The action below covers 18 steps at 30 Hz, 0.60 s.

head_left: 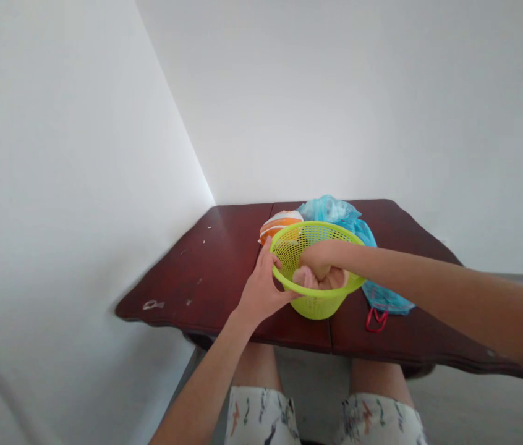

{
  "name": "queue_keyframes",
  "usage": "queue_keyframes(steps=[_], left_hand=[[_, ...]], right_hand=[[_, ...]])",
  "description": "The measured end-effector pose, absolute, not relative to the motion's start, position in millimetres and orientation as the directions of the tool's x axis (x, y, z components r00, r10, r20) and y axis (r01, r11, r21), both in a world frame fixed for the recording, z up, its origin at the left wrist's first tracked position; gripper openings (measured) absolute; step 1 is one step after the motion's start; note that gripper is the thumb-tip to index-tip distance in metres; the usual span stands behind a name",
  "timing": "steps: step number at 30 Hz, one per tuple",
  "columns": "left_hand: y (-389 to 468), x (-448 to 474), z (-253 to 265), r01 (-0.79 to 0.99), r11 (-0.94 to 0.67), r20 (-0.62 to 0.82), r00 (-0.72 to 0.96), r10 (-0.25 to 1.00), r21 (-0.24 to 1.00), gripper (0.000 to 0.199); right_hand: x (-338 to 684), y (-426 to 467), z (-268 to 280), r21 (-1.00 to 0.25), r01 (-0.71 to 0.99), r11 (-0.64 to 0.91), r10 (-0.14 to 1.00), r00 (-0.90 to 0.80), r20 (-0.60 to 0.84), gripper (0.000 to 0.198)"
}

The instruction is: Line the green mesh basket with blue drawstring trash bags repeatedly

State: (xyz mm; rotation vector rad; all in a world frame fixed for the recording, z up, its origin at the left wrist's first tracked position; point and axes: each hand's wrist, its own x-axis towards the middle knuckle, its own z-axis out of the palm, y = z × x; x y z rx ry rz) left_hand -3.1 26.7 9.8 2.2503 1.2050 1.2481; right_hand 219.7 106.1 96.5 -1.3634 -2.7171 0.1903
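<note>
A yellow-green plastic basket (pixel 318 304) with perforated walls stands upright near the table's front edge. My left hand (pixel 261 284) grips its rim on the left side, thumb at the front and fingers along the side. My right hand (pixel 321 256) reaches down inside the basket, its fingers curled into a soft pink cloth (pixel 306 277). The fingertips are hidden by the cloth and the hand itself. Against the basket's far left lies an orange and white plastic package (pixel 282 224). Behind and to the right is a crumpled blue plastic bag (pixel 329 209).
The dark red wooden table (pixel 187 266) has wavy edges, a seam and a few white scuffs. A blue mesh-like piece (pixel 389 299) with a red loop (pixel 376 319) lies right of the basket, under my right forearm. White walls (pixel 335 105) rise behind and at left.
</note>
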Motion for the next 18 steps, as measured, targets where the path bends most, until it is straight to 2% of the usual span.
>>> queue_keyframes(steps=[2,4,7,9,12,14,16,18], left_hand=[[29.1,-6.5,9.2,0.492,-0.618,0.553,0.291,0.781,0.613,0.084],[31.5,-12.1,9.3,0.464,-0.63,0.542,0.325,0.775,0.623,0.096],[34.4,-23.6,9.7,0.468,-0.626,0.499,0.378,0.78,0.623,0.123],[35.8,-30.6,11.3,0.488,-0.627,0.476,0.408,0.779,0.607,0.139],[35.4,-34.2,21.4,0.468,-0.679,0.543,0.408,0.734,0.566,0.139],[31.7,-29.8,35.6,0.432,-0.731,0.639,0.364,0.677,0.529,0.133],[24.0,-21.2,54.2,0.396,-0.77,0.717,0.309,0.625,0.501,0.135],[13.2,-12.5,72.0,0.373,-0.783,0.754,0.261,0.603,0.497,0.142]], right_hand=[[234.6,108.9,115.6,-0.136,0.766,0.629,0.764,-0.641,-0.077,0.013],[251.0,104.9,134.4,-0.132,0.759,0.638,0.754,-0.65,-0.091,0.012],[273.7,83.8,154.4,-0.167,0.8,0.576,0.815,-0.579,0.036,0.031],[285.4,63.4,160.9,-0.21,0.843,0.494,0.869,-0.472,0.148,0.033],[293.7,34.3,163.5,-0.262,0.873,0.411,0.886,-0.316,0.339,0.034],[289.5,19.8,161.7,-0.258,0.858,0.444,0.825,-0.279,0.491,0.04],[275.1,10.1,157.9,-0.205,0.816,0.54,0.712,-0.313,0.628,0.046],[251.4,4.6,153.1,-0.115,0.745,0.657,0.576,-0.399,0.713,0.04]])
